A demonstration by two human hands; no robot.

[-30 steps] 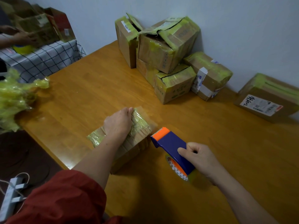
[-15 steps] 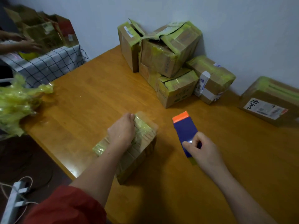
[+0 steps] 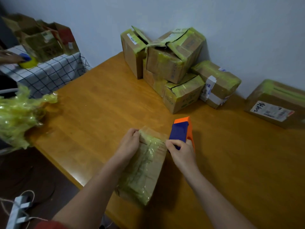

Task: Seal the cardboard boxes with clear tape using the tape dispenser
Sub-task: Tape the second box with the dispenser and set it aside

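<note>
A wooden table (image 3: 107, 100) filled most of the view, set against a pale wall. At its far edge a pile of cardboard boxes (image 3: 175, 63) leaned against the wall, wrapped in yellowish tape, some with torn flaps. To the left stood a smaller table under a checked cloth (image 3: 49, 75), carrying more cartons, where another person's hand (image 3: 8, 57) rested beside a yellow tape roll (image 3: 28, 62). A crumpled wad of yellow-green tape (image 3: 18, 116) hung over the wooden table's left end. A flat parcel (image 3: 277, 103) with a white label lay well apart on the right, near the wall.

Near the front edge lay the box (image 3: 145, 166) being worked on, its long side running away from the person and its top covered in wrinkled tape. The left hand (image 3: 129, 146) gripped the box at its far left corner, the fingers curled over the edge. The right hand (image 3: 183, 153) held the tape dispenser (image 3: 180, 131), fingers wrapped round its blue body, with the orange end pointing away. The dispenser sat just beside the box's far right corner; whether it touched the cardboard could not be told.
</note>
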